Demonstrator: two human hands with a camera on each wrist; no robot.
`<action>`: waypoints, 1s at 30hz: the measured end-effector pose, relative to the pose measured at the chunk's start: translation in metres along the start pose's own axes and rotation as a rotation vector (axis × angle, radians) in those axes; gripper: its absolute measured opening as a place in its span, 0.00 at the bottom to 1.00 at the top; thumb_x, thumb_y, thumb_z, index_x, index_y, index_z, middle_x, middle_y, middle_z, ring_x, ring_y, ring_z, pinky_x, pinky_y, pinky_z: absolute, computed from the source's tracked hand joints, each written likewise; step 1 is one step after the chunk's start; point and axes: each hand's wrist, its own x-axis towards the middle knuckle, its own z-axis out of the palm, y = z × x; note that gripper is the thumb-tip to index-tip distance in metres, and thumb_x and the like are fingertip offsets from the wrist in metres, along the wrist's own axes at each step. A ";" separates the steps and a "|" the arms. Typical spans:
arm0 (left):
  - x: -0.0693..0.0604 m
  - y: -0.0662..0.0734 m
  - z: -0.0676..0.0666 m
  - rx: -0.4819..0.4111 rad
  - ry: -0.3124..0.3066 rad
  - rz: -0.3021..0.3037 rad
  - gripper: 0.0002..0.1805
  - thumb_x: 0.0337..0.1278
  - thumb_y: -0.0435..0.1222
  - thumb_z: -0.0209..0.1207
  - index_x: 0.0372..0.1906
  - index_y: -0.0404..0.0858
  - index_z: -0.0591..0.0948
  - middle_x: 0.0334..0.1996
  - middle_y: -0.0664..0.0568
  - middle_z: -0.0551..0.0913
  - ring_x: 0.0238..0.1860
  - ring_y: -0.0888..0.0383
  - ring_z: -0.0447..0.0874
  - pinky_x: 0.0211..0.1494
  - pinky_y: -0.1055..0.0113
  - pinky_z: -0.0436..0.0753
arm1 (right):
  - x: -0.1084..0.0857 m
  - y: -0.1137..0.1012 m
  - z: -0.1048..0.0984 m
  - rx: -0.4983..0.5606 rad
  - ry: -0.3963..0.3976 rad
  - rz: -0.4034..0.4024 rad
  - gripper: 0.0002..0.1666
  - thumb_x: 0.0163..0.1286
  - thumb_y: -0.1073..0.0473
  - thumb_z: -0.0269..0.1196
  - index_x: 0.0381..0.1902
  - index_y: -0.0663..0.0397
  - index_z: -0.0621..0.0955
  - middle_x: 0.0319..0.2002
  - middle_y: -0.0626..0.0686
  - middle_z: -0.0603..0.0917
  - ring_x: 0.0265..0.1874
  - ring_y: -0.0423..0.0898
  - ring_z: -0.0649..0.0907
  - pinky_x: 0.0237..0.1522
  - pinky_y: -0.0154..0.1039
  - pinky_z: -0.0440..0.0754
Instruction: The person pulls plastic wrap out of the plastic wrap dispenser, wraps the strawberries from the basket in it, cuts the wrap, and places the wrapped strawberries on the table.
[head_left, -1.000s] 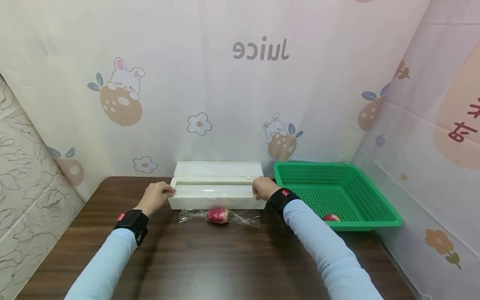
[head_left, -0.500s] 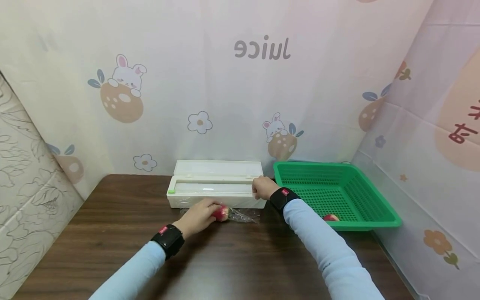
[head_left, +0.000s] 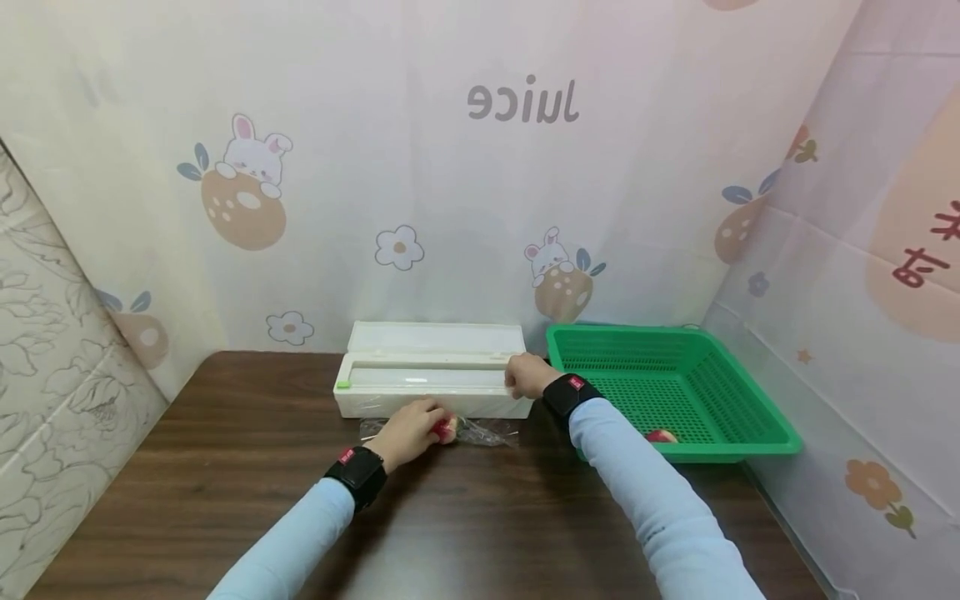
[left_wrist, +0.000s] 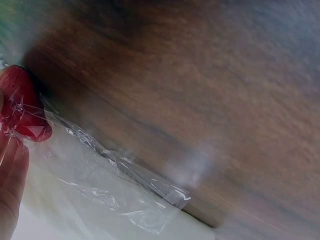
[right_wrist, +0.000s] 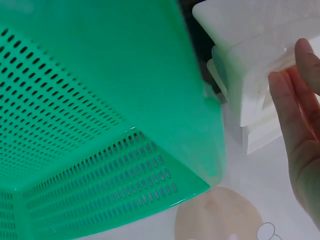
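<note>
A red-and-yellow fruit (head_left: 446, 430) lies on the table against the front of a white cling film dispenser (head_left: 435, 406), with clear cling film (head_left: 487, 433) over it and spreading to both sides. My left hand (head_left: 408, 433) grips the fruit from its left. In the left wrist view the fingers (left_wrist: 14, 170) lie against the filmed red fruit (left_wrist: 27, 107), at the left edge. My right hand (head_left: 527, 377) holds the right end of the dispenser with curled fingers. The right wrist view shows this hand (right_wrist: 302, 110) at the dispenser's end (right_wrist: 255, 75), partly cut off.
A green slotted basket (head_left: 757, 448) stands to the right, close to the dispenser, with a red fruit (head_left: 662, 436) in it. The dispenser's lid (head_left: 437, 337) is raised behind. A green slider (head_left: 342, 384) sits at its left end. A patterned curtain (head_left: 450, 183) hangs behind the table.
My left hand has left the dispenser's left end, moved right and towards me, and taken hold of the filmed fruit. The right hand has stayed at the dispenser's right end.
</note>
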 end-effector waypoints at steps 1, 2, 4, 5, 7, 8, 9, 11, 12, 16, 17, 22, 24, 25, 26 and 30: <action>0.000 0.001 0.000 -0.005 0.001 0.004 0.17 0.43 0.30 0.66 0.43 0.39 0.81 0.44 0.50 0.78 0.47 0.54 0.77 0.49 0.60 0.77 | 0.001 0.002 0.001 0.008 -0.010 0.001 0.17 0.51 0.72 0.66 0.11 0.54 0.72 0.15 0.44 0.65 0.19 0.40 0.60 0.24 0.35 0.59; -0.001 0.002 0.000 -0.009 0.001 0.009 0.17 0.42 0.30 0.66 0.43 0.39 0.81 0.43 0.50 0.78 0.47 0.54 0.77 0.49 0.60 0.77 | 0.002 0.004 0.002 0.017 -0.023 0.007 0.18 0.50 0.73 0.65 0.11 0.54 0.71 0.15 0.45 0.65 0.19 0.41 0.60 0.24 0.35 0.59; -0.001 0.003 0.001 -0.020 0.003 0.013 0.17 0.42 0.30 0.66 0.43 0.39 0.81 0.43 0.51 0.78 0.46 0.54 0.77 0.49 0.61 0.77 | 0.008 0.015 0.011 0.041 -0.019 -0.036 0.23 0.49 0.74 0.64 0.09 0.51 0.65 0.14 0.44 0.59 0.18 0.40 0.55 0.23 0.36 0.54; -0.001 0.004 0.001 -0.027 0.007 0.011 0.17 0.42 0.30 0.66 0.43 0.39 0.81 0.43 0.51 0.78 0.46 0.55 0.77 0.49 0.61 0.77 | 0.009 0.015 0.011 0.038 -0.026 -0.044 0.22 0.50 0.74 0.64 0.09 0.52 0.65 0.14 0.45 0.60 0.18 0.41 0.56 0.23 0.36 0.55; -0.002 0.004 0.001 -0.056 0.014 0.003 0.17 0.42 0.29 0.66 0.43 0.40 0.81 0.43 0.52 0.78 0.45 0.55 0.78 0.49 0.62 0.77 | 0.009 0.013 0.010 0.026 -0.030 -0.047 0.16 0.51 0.73 0.64 0.11 0.56 0.72 0.15 0.45 0.69 0.17 0.40 0.65 0.23 0.33 0.63; -0.003 0.005 0.001 -0.068 0.019 -0.002 0.17 0.42 0.30 0.67 0.43 0.40 0.81 0.43 0.52 0.77 0.44 0.55 0.78 0.48 0.62 0.77 | 0.008 0.010 0.009 0.016 -0.033 -0.034 0.09 0.52 0.72 0.65 0.17 0.58 0.79 0.20 0.46 0.78 0.22 0.41 0.74 0.27 0.33 0.70; -0.004 0.005 0.001 -0.082 0.025 -0.005 0.17 0.42 0.30 0.67 0.43 0.40 0.81 0.43 0.52 0.77 0.44 0.55 0.78 0.48 0.62 0.77 | 0.007 0.007 0.007 0.004 -0.028 -0.030 0.04 0.53 0.70 0.65 0.26 0.58 0.84 0.28 0.49 0.83 0.29 0.43 0.80 0.33 0.35 0.76; -0.005 0.005 0.001 -0.105 0.033 -0.010 0.17 0.42 0.30 0.67 0.43 0.40 0.81 0.43 0.52 0.78 0.45 0.55 0.78 0.49 0.61 0.77 | -0.002 -0.010 -0.004 -0.028 -0.037 0.022 0.16 0.55 0.68 0.65 0.44 0.60 0.83 0.46 0.56 0.83 0.48 0.52 0.80 0.49 0.44 0.77; -0.006 0.006 0.001 -0.111 0.031 -0.013 0.18 0.42 0.30 0.67 0.43 0.40 0.81 0.43 0.52 0.78 0.45 0.54 0.78 0.49 0.61 0.76 | -0.005 -0.014 -0.006 -0.035 -0.036 0.028 0.17 0.56 0.68 0.65 0.46 0.61 0.82 0.48 0.57 0.82 0.51 0.54 0.79 0.51 0.46 0.76; -0.007 0.008 0.002 -0.096 0.027 -0.015 0.18 0.41 0.32 0.68 0.43 0.41 0.81 0.41 0.52 0.79 0.45 0.55 0.78 0.49 0.61 0.76 | -0.016 -0.031 -0.015 -0.044 -0.003 0.001 0.19 0.58 0.67 0.64 0.49 0.62 0.80 0.50 0.58 0.81 0.52 0.54 0.78 0.52 0.46 0.75; -0.007 0.009 0.002 -0.090 0.028 -0.015 0.18 0.41 0.32 0.68 0.43 0.41 0.81 0.41 0.52 0.79 0.44 0.55 0.78 0.48 0.61 0.76 | -0.018 -0.035 -0.016 -0.049 0.002 -0.013 0.20 0.58 0.67 0.64 0.50 0.62 0.79 0.50 0.58 0.81 0.52 0.54 0.78 0.52 0.46 0.75; -0.009 0.015 0.002 -0.095 0.034 -0.020 0.17 0.40 0.32 0.69 0.41 0.40 0.81 0.38 0.53 0.79 0.41 0.56 0.78 0.45 0.61 0.78 | -0.030 -0.059 -0.013 -0.099 0.026 -0.095 0.19 0.58 0.67 0.64 0.49 0.62 0.79 0.50 0.57 0.80 0.51 0.52 0.78 0.52 0.43 0.75; -0.011 0.018 0.002 -0.111 0.020 -0.028 0.16 0.41 0.33 0.68 0.41 0.40 0.81 0.38 0.53 0.79 0.41 0.56 0.78 0.45 0.61 0.78 | -0.034 -0.066 -0.006 -0.112 0.034 -0.135 0.19 0.58 0.67 0.63 0.48 0.62 0.80 0.48 0.57 0.80 0.50 0.51 0.79 0.51 0.42 0.76; -0.012 0.019 0.002 -0.114 0.010 -0.032 0.16 0.42 0.34 0.68 0.42 0.40 0.81 0.38 0.53 0.79 0.41 0.56 0.78 0.45 0.61 0.78 | -0.037 -0.068 -0.002 -0.116 0.034 -0.151 0.18 0.58 0.66 0.63 0.48 0.61 0.80 0.47 0.56 0.81 0.48 0.51 0.79 0.50 0.41 0.76; -0.013 0.021 0.002 -0.121 0.001 -0.035 0.16 0.43 0.34 0.68 0.42 0.41 0.81 0.39 0.53 0.79 0.42 0.56 0.78 0.45 0.61 0.78 | -0.039 -0.070 0.002 -0.112 0.035 -0.172 0.16 0.58 0.66 0.63 0.47 0.61 0.81 0.45 0.56 0.81 0.47 0.50 0.80 0.49 0.41 0.77; -0.017 0.026 0.003 -0.160 -0.038 -0.054 0.15 0.45 0.35 0.66 0.43 0.41 0.81 0.41 0.53 0.79 0.44 0.57 0.79 0.47 0.61 0.78 | -0.048 -0.074 0.020 -0.076 0.046 -0.236 0.10 0.60 0.66 0.61 0.40 0.59 0.83 0.39 0.55 0.84 0.40 0.48 0.82 0.41 0.40 0.79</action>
